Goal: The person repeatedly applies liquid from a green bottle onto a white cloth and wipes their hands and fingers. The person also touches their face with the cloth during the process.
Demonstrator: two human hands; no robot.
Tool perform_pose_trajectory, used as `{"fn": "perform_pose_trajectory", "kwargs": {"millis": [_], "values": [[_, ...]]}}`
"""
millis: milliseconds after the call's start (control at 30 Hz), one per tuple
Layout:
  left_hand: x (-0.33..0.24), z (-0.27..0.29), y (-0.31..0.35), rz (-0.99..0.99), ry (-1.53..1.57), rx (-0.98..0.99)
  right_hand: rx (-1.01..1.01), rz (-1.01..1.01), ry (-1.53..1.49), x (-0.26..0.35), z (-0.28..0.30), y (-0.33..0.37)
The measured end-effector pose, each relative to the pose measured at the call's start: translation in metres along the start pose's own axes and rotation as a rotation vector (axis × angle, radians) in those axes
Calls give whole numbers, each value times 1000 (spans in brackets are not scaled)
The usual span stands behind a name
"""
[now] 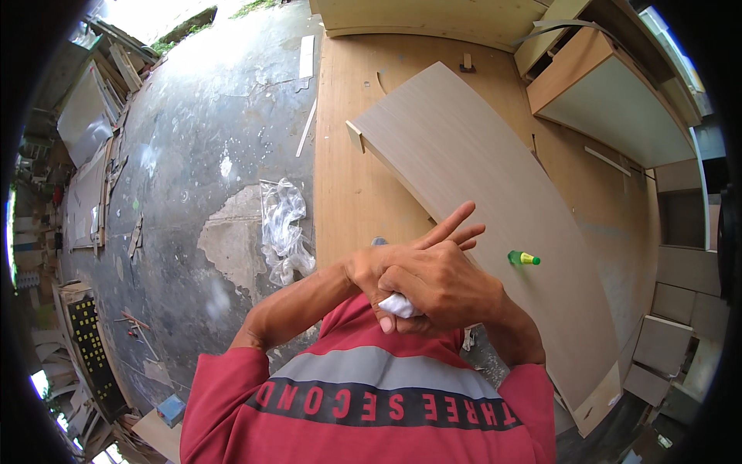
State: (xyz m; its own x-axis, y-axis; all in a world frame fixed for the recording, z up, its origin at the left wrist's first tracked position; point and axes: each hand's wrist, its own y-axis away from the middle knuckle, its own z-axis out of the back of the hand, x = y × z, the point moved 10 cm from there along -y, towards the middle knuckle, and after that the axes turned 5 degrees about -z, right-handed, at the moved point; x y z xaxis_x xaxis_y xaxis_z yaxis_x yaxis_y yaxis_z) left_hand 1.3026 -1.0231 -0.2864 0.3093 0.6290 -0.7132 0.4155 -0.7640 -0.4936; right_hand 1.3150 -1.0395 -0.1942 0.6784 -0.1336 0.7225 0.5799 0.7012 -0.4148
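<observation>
My two hands meet in front of my chest. My right hand is closed round a crumpled white cloth, part of which shows below its fingers. It presses against my left hand, which lies behind it and is partly covered. The left fingers stretch out to the right, apart from each other. Beyond them is a long wood-grain board on a wooden work table. A green bottle with a yellow label is on the board, right of my hands.
Clear plastic wrapping lies on the grey concrete floor at the left. A cabinet box stands at the far right of the table. Stacked panels line the left side, and a thin white strip lies beside the table.
</observation>
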Motion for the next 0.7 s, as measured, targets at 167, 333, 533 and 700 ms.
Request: {"fn": "perform_pose_trajectory", "kwargs": {"millis": [167,333,533,700], "values": [[-26,10,-2,83,-305,-2,-83,-31,-100,-8,10,10],[-55,28,1,61,-593,-62,-191,-180,-292,-32,21,30],[-87,38,2,13,-883,-259,-348,-335,-370,-33,27,41],[-84,37,1,76,-979,-316,-203,-297,-324,-32,10,29]]}}
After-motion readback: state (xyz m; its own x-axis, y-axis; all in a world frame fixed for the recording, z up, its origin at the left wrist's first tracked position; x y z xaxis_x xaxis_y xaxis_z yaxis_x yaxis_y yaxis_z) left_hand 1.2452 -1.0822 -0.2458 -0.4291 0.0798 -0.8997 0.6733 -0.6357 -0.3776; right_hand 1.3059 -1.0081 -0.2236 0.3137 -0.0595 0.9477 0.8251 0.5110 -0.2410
